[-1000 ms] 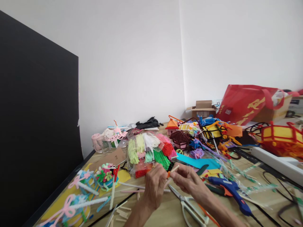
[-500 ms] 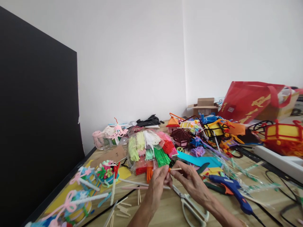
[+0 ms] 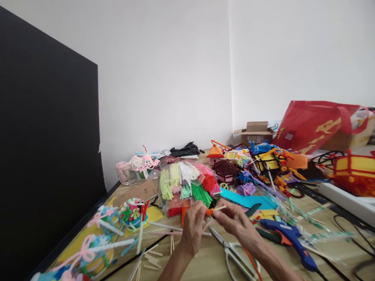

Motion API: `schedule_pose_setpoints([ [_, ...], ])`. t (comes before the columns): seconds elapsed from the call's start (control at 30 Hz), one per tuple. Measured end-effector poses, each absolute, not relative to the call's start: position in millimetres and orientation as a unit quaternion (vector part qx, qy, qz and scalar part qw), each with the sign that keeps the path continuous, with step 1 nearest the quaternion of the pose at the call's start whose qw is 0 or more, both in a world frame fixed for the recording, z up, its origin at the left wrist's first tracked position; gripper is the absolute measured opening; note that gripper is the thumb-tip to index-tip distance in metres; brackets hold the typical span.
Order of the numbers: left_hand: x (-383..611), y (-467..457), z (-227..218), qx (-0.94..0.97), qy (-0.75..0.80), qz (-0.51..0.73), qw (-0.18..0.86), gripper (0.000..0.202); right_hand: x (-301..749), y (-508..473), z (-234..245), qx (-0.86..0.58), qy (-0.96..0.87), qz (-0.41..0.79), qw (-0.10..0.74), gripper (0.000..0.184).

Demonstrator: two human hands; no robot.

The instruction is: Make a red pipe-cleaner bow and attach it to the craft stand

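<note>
Both my hands meet low in the middle of the view, above a wooden table (image 3: 211, 261). My left hand (image 3: 191, 228) is closed in a pinch on an orange pipe cleaner (image 3: 209, 212). My right hand (image 3: 231, 222) pinches a thin wooden stick (image 3: 219, 208), and the orange pipe cleaner is wound round the stick's near end. A strand of orange pipe cleaner trails down along my right forearm. White-handled scissors (image 3: 234, 251) lie just under my right hand.
Clear bags of coloured pipe cleaners (image 3: 187, 187) lie behind my hands. A blue glue gun (image 3: 293, 240) is to the right, with pipe-cleaner crafts, a red bag (image 3: 316, 125) and a cardboard box (image 3: 254, 132) beyond. Loose sticks (image 3: 152, 259) and pastel crafts lie left, beside a black board (image 3: 47, 164).
My hands have stayed together on the stick, which has tipped slightly. More orange is bunched at its near end. The view has shifted a little to the left.
</note>
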State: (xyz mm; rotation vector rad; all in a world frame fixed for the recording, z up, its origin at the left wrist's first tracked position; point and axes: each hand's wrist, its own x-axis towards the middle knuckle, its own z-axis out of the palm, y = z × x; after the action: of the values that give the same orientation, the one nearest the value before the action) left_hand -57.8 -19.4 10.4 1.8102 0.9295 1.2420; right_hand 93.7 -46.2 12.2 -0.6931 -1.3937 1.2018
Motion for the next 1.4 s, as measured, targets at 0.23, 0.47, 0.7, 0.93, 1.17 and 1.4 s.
schedule_pose_setpoints([
  [0.23,-50.4,-17.6,8.4,0.506,0.304,0.351,0.727,0.053,97.9,-47.9,17.9,-0.221,-0.643,0.52,0.517,0.022],
  [0.47,-49.8,-18.4,10.3,0.451,0.264,0.358,0.774,0.04,101.8,-44.8,12.7,-0.252,-0.639,0.501,0.526,0.017],
  [0.7,-47.9,-24.9,15.4,0.586,0.303,0.416,0.625,0.04,98.9,-44.5,15.0,-0.257,-0.624,0.495,0.547,0.022],
  [0.93,-57.1,-24.9,1.4,0.812,0.349,0.461,0.081,0.027,90.1,-42.3,3.0,-0.264,-0.542,0.576,0.551,0.027],
  [1.17,-64.6,-20.7,6.1,0.798,0.352,0.445,0.202,0.039,96.9,-43.5,8.2,-0.28,-0.597,0.523,0.54,0.025],
  [1.4,-54.5,-19.8,18.5,0.606,0.351,0.378,0.606,0.047,107.6,-42.7,21.4,-0.278,-0.665,0.465,0.514,0.024],
])
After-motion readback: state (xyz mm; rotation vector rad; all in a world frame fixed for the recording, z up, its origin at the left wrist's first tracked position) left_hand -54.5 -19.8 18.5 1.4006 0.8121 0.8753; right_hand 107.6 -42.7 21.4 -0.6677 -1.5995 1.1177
